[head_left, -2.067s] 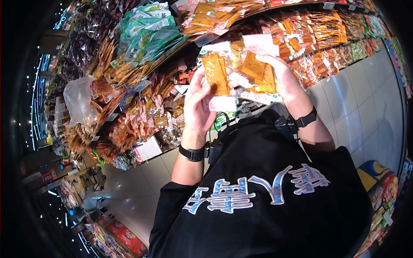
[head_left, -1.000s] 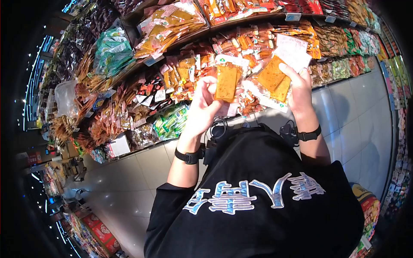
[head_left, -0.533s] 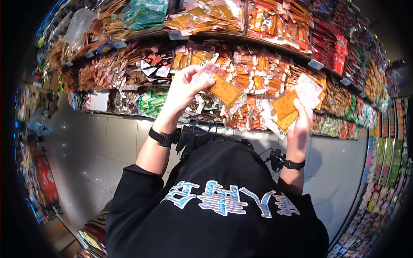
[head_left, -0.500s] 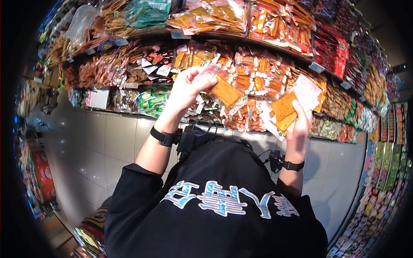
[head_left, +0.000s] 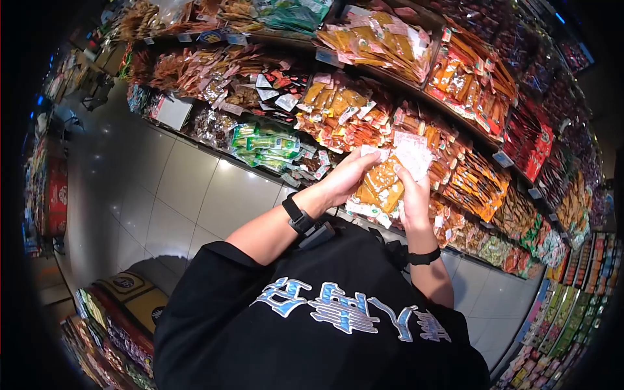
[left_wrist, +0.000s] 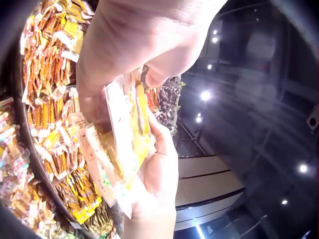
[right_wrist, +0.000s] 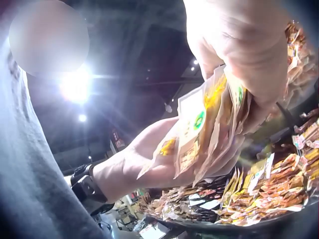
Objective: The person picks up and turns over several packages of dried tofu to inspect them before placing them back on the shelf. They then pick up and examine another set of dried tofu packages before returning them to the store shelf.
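Hands, left (head_left: 345,176) and right (head_left: 415,200), hold orange packets (head_left: 382,187), long axis slanting forward-right, white card (head_left: 413,153) foremost.

Orange-brown pkts (head_left: 380,185) w/ pink-wht labels (head_left: 412,153), blk shirt (head_left: 325,273) w/ wht-edged blue lettering (head_left: 343,312), 2 blk wristbands (head_left: 298,215)

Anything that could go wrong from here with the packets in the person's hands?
Slipping: the snack packets form a loose, shiny stack between the left hand and right hand, so one might slide out.
Mix-up: a dropped packet could blend in with similar-looking orange shelf packets, or land on the tiled floor.
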`<state>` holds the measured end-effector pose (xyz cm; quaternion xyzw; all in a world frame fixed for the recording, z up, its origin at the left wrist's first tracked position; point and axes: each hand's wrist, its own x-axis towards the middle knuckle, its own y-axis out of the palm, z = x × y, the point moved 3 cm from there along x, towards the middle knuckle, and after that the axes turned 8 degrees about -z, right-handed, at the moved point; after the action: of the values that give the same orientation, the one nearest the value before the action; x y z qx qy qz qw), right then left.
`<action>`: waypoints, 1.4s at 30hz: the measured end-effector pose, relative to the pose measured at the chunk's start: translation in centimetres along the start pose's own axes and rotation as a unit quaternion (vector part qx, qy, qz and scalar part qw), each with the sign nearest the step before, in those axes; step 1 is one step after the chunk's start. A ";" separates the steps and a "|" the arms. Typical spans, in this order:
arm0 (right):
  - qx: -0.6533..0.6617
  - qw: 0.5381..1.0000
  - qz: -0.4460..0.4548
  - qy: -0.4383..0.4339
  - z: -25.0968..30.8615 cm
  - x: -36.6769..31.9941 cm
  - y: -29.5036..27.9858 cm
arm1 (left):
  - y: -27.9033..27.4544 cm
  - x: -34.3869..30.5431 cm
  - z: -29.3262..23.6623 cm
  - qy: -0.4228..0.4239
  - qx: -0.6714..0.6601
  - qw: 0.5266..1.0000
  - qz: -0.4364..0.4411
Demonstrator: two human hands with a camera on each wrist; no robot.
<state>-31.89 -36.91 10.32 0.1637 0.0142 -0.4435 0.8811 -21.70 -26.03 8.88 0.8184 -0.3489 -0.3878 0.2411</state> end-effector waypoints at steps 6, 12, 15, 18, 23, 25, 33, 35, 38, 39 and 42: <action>0.056 0.993 0.027 0.104 -1.7 0.8 2.6 | -1.9 -0.4 -0.9 -0.003 0.017 1.000 -0.022; 0.034 0.981 0.052 0.184 -3.5 2.0 5.5 | -5.2 0.3 -1.6 -0.017 0.017 1.000 0.006; 0.023 0.987 0.034 0.154 -4.8 3.3 7.4 | -6.6 1.2 -3.3 0.010 0.017 1.000 -0.006; 0.009 0.994 0.079 0.076 -5.4 4.4 10.3 | -8.8 2.5 -5.3 0.033 0.015 0.999 -0.039; -0.068 0.993 0.044 0.091 -8.5 6.1 15.7 | -13.0 4.9 -8.9 -0.013 0.018 0.997 -0.073; -0.068 0.990 0.052 0.110 -10.3 7.6 17.2 | -13.9 5.1 -11.1 -0.035 0.032 0.997 -0.062; -0.014 0.981 -0.044 0.191 -13.5 12.7 20.7 | -17.8 10.5 -16.2 -0.073 0.108 0.991 0.002; 0.029 0.975 -0.084 0.203 -13.7 14.0 20.7 | -18.3 11.8 -17.3 -0.068 0.183 0.981 -0.005; 0.075 0.967 -0.161 0.180 -13.0 15.5 21.1 | -18.9 12.6 -18.5 -0.155 0.194 0.968 -0.039; 0.088 0.964 -0.197 0.156 -12.9 16.0 21.2 | -18.8 12.4 -19.3 -0.186 0.170 0.967 -0.031; 0.144 0.946 -0.281 0.080 -14.1 17.9 20.6 | -19.8 13.9 -19.2 -0.268 0.027 0.962 0.038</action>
<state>-3.15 -35.13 -0.39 0.3135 0.0662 -0.6555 0.6839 7.64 -21.49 0.43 0.6767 -0.4423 -0.5737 0.1314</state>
